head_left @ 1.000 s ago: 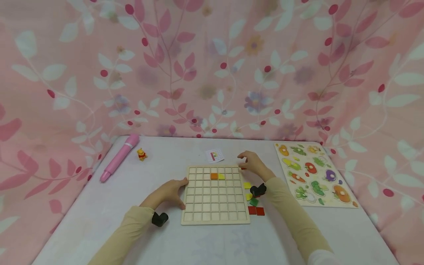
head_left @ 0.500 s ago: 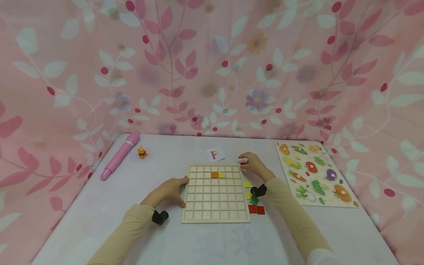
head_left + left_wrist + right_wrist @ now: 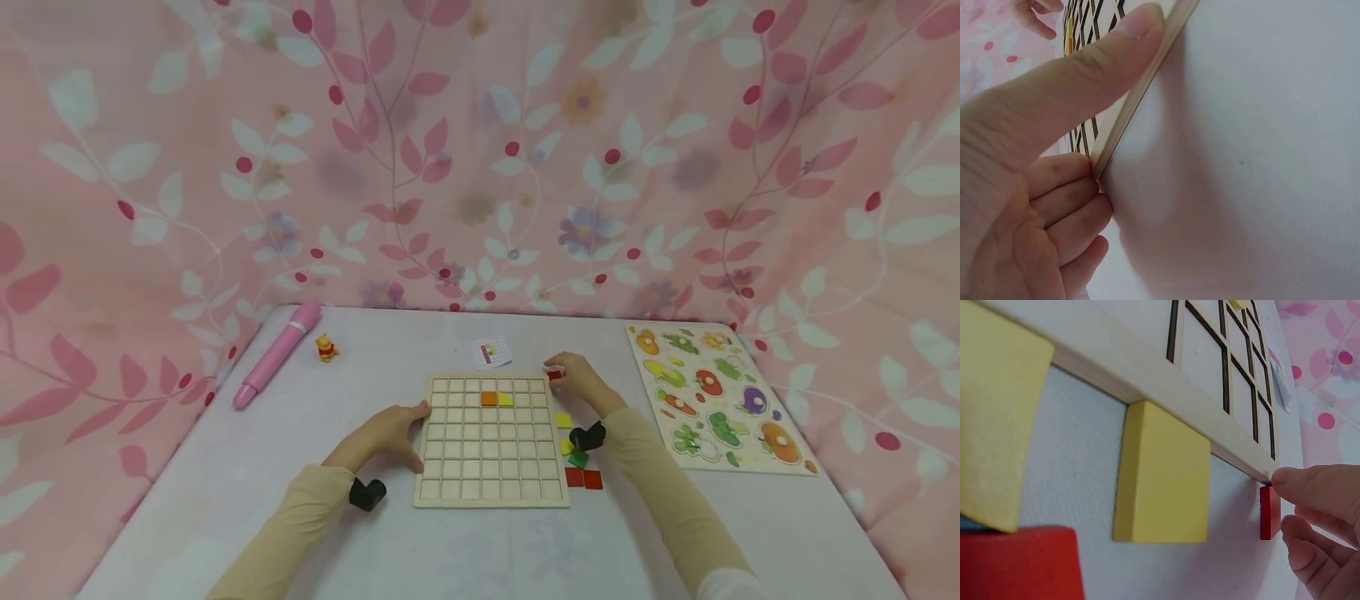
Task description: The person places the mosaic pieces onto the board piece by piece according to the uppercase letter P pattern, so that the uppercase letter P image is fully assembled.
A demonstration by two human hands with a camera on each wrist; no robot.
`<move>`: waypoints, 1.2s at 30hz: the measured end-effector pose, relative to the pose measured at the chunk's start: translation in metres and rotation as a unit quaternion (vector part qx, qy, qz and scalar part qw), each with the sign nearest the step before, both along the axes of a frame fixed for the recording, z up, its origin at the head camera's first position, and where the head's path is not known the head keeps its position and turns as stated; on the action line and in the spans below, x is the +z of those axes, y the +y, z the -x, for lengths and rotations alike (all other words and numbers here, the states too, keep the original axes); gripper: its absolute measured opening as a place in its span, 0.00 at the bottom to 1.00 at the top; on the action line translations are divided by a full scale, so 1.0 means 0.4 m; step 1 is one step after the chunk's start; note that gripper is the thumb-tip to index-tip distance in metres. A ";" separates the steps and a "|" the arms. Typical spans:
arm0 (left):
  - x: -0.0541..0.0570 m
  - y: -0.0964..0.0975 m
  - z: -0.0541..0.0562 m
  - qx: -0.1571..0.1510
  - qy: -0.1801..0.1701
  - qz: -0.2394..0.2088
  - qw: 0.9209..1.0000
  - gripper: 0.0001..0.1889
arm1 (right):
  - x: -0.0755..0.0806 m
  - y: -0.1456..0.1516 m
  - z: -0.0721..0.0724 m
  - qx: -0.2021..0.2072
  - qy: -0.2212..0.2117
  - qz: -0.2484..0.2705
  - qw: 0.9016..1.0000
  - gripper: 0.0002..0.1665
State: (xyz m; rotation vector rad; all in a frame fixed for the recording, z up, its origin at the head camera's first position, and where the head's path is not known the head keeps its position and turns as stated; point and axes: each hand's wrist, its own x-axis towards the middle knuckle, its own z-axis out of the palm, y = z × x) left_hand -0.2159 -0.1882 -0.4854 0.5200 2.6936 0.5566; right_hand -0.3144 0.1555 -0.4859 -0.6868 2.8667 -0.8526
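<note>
A square wooden grid board (image 3: 480,467) lies flat, with an orange tile (image 3: 489,398) and a yellow tile (image 3: 506,400) side by side in its upper cells. My left hand (image 3: 390,435) rests along the board's left edge; in the left wrist view its thumb (image 3: 1104,65) lies over the rim and the fingertips touch near a corner. Beyond the far right corner is my right hand (image 3: 582,383), around a small red tile (image 3: 1270,514). There the thumb tip is right at the tile's top and the other fingertips are close beside it, with a gap between thumb and fingers.
Right of the board lie a loose yellow square (image 3: 563,421), another yellow piece (image 3: 566,447), a green tile (image 3: 578,459) and two red squares (image 3: 583,478). Behind the board is a pattern card (image 3: 492,352). A vegetable puzzle (image 3: 712,408), pink pen-like stick (image 3: 276,357) and bear figurine (image 3: 326,348) lie farther out.
My right hand's fingers have come down closer around the red tile, which now shows more clearly. The left hand stays at the board's edge, and the head view has shifted slightly.
</note>
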 end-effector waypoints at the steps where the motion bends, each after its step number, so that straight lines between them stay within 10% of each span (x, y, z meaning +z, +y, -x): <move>1: -0.001 -0.001 0.000 0.000 -0.001 0.000 1.000 0.54 | -0.002 0.000 0.000 0.001 -0.001 -0.002 1.000 0.22; 36: 0.008 0.005 0.006 -0.005 -0.003 0.020 1.000 0.55 | -0.014 0.032 0.005 -0.049 -0.030 -0.039 0.998 0.20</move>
